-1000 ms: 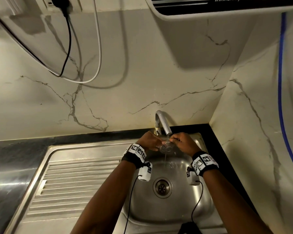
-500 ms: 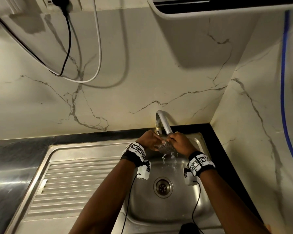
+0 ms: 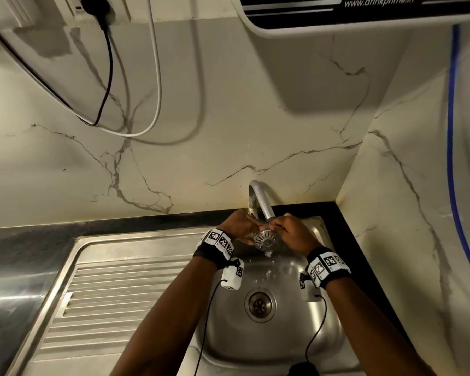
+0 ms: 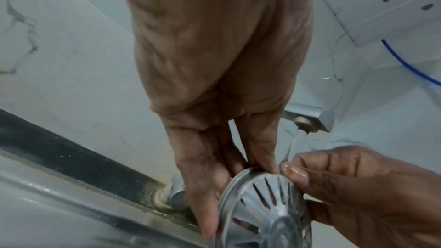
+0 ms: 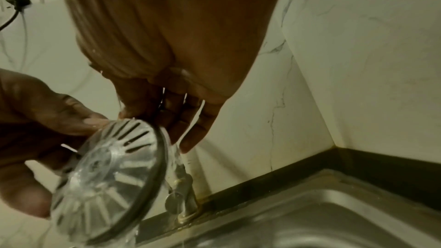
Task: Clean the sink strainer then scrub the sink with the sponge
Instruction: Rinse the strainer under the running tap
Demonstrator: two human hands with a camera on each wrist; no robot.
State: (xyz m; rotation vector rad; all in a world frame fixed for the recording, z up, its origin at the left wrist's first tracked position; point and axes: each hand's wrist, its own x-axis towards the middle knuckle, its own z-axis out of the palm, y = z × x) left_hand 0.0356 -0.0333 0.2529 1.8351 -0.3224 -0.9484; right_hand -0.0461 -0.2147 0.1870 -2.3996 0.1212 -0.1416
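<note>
Both hands are working the sink strainer [image 3: 266, 240] under the tap [image 3: 263, 203], at the far end of the sink [image 3: 334, 332] and well above the open drain [image 3: 260, 304]. A second ago the disc lay nearly flat between the hands and showed only as a pale patch; half a second ago it had begun to tip, and now it is tilted up on edge so that its slotted face and raised centre look back toward the near side. The left hand [image 3: 240, 223] holds it from the left, with the fingers [image 4: 205, 186] lying straight and close together along the rim and back and the thumb pressed on the upper edge. The right hand [image 3: 289, 232] pinches the rim from the right, its thumb [image 4: 294, 172] on the top edge and its fingers curled behind. The thin stream falls beside that thumb onto the rim, and water runs off the lower edge into the basin. I judge the tilt to be a turn of the piece so the water reaches the slots from another side, which puts the rinse well under way but not done. The strainer has yet to go back in the drain, and no sponge shows in any view, so the scrub is not begun.
</note>
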